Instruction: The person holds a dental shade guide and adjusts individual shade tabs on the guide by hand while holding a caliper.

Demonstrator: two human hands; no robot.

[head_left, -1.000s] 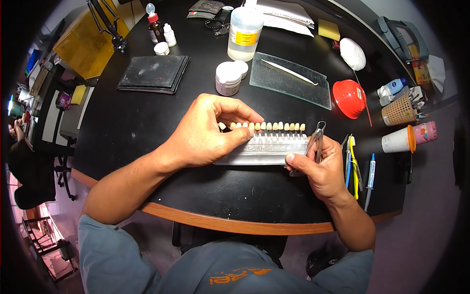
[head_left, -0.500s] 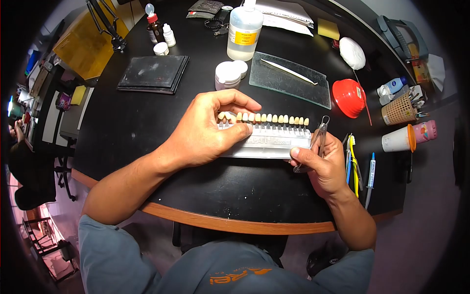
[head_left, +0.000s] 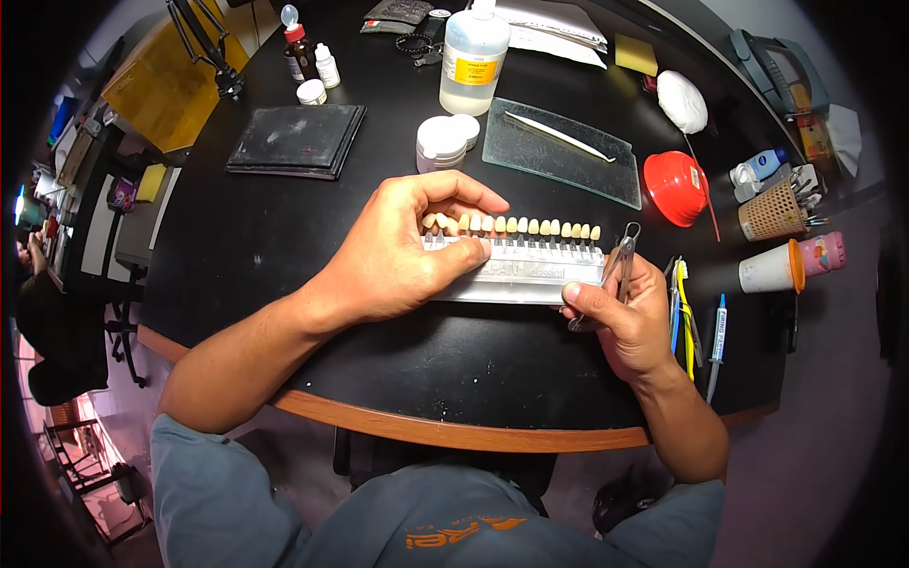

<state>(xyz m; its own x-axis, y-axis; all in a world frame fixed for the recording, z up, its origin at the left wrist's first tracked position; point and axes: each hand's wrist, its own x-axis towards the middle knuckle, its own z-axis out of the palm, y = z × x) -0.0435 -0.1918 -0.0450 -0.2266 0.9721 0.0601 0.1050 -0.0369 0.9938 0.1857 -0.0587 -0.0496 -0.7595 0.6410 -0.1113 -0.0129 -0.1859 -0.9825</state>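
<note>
A tooth shade guide (head_left: pixel 530 269), a silvery bar with a row of tooth-coloured tabs along its upper edge, is held level between both hands over the desk. My left hand (head_left: pixel 398 246) is closed on its left end, thumb on the front face near the tabs and fingers curled behind them. Two tabs beside that hand lean out of line with the others. My right hand (head_left: pixel 630 312) grips the right end, thumb pressed on the bar. Also in that hand is a slim metal instrument (head_left: pixel 623 265) with a looped tip, standing nearly upright.
Beyond my hands lie a glass slab (head_left: pixel 559 180) with a white stick-like tool (head_left: pixel 559 137), white jars (head_left: pixel 441 142) and a large bottle (head_left: pixel 473 62). A black case (head_left: pixel 295 142) sits left. Right are a red bowl (head_left: pixel 672 189), a cup (head_left: pixel 769 271) and a syringe (head_left: pixel 719 346).
The shade guide has tilted very slightly, so its embossed lettering catches the light differently. Both hands keep their hold, nearly in the same place.
</note>
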